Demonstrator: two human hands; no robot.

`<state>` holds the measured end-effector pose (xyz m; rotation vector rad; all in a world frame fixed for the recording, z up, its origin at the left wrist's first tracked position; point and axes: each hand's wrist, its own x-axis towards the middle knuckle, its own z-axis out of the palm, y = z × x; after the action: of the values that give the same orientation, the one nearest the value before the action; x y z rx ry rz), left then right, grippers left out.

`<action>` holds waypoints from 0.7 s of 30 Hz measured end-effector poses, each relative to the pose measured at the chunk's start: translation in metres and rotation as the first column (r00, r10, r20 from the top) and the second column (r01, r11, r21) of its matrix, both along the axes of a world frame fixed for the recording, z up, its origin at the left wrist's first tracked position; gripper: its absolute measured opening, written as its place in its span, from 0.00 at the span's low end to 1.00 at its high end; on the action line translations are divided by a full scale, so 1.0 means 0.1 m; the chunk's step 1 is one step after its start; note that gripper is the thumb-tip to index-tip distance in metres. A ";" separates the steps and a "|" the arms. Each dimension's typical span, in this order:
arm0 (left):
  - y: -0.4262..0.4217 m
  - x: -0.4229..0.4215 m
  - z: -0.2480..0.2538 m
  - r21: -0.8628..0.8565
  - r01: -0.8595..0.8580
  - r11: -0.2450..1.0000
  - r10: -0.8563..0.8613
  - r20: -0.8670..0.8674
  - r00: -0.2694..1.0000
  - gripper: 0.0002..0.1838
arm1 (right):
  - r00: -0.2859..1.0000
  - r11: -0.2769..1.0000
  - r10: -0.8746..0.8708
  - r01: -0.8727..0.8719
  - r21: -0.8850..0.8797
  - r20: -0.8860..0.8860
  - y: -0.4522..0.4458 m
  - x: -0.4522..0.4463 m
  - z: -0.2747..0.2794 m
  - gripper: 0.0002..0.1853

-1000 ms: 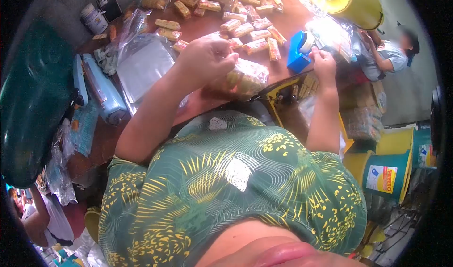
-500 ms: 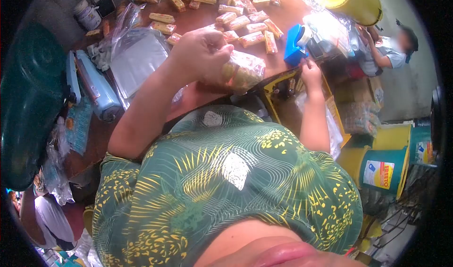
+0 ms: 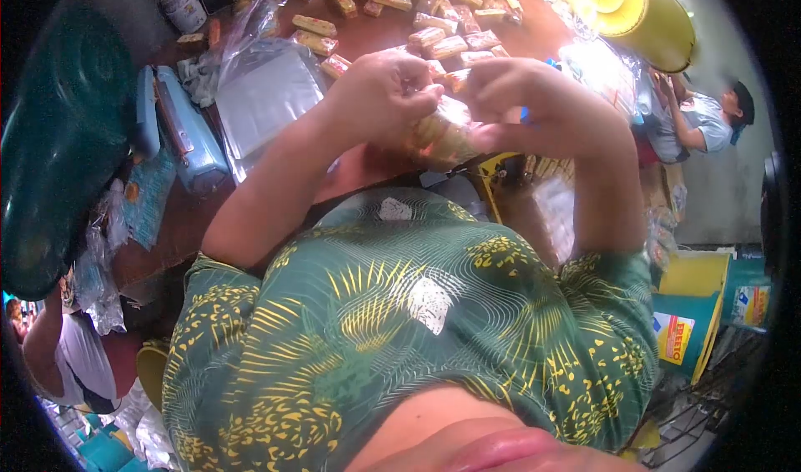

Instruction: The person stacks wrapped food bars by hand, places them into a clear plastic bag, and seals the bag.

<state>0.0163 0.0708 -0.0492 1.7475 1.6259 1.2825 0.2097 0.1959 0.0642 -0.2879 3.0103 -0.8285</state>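
My left hand [image 3: 380,88] is closed around the gathered neck of a clear plastic bag [image 3: 442,138] filled with small yellowish packs. Right beside it, at the bag's upper right, is my right hand [image 3: 509,92]. Its fingers are bent and pressed together, and what they hold is hidden. Behind my right wrist only bits of a blue tape dispenser [image 3: 524,115] show. Wrapped bar-shaped packs [image 3: 446,47] lie scattered on the brown table beyond both hands. A stack of flat clear bags [image 3: 267,97] lies left of my left hand.
A light-blue long device [image 3: 190,134] sits at the table's left, near a large dark-green plastic thing [image 3: 62,155]. A yellow bucket [image 3: 630,13] stands at the far right. A co-worker [image 3: 705,118] is on the right, another person [image 3: 88,359] at lower left. Green and yellow buckets [image 3: 688,326] stand lower right.
My right hand has moved left from the tape dispenser to the bag's neck, beside my left hand. My left hand keeps its hold on the bag. The whole view has shifted slightly.
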 end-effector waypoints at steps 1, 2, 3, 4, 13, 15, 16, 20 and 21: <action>0.00 -0.01 -0.02 -0.002 0.025 1.000 -0.025 0.044 0.999 0.13 | 0.994 0.989 0.059 -0.070 0.127 0.088 -0.03 -0.14 0.04 0.23; 0.01 -0.02 -0.07 -0.005 0.048 0.999 -0.048 0.087 0.995 0.13 | 0.968 0.971 -0.075 0.015 0.240 0.239 -0.03 -0.27 0.01 0.26; 0.00 -0.03 -0.10 -0.008 0.072 0.997 -0.070 0.132 0.989 0.13 | 0.904 0.929 -0.220 0.079 0.361 0.368 -0.02 -0.39 -0.05 0.28; -0.02 -0.04 -0.10 0.013 0.050 0.999 -0.051 0.104 0.993 0.13 | 0.804 0.867 -0.370 0.119 0.484 0.466 0.02 -0.47 -0.13 0.31; -0.06 -0.06 -0.06 -0.033 0.015 0.999 -0.013 0.046 0.999 0.10 | 0.799 0.765 -0.489 0.586 -0.268 0.350 0.48 0.48 -1.41 0.15; -0.01 -0.03 -0.15 0.047 0.007 0.999 -0.016 0.186 0.982 0.08 | 0.594 0.451 -0.803 0.660 -0.600 0.049 0.57 0.82 -1.54 0.09; 0.01 -0.02 -0.21 0.083 -0.003 0.997 -0.019 0.256 0.966 0.07 | 0.326 0.293 -0.941 0.658 -0.694 -0.087 0.64 0.96 -1.56 0.08; 0.03 -0.01 -0.34 0.087 0.038 0.995 -0.072 0.441 0.895 0.10 | -0.132 -0.251 -0.967 0.656 -0.712 0.219 1.39 1.38 -1.84 0.15; -0.01 0.02 -0.29 0.045 0.092 0.995 -0.101 0.580 0.808 0.11 | -0.032 -0.315 -0.928 0.598 -0.737 0.371 1.44 1.37 -1.90 0.16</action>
<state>0.0183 0.0699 -0.0784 1.2358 1.1538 1.5807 0.3463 0.3401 -0.1261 2.4415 2.0991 -2.3394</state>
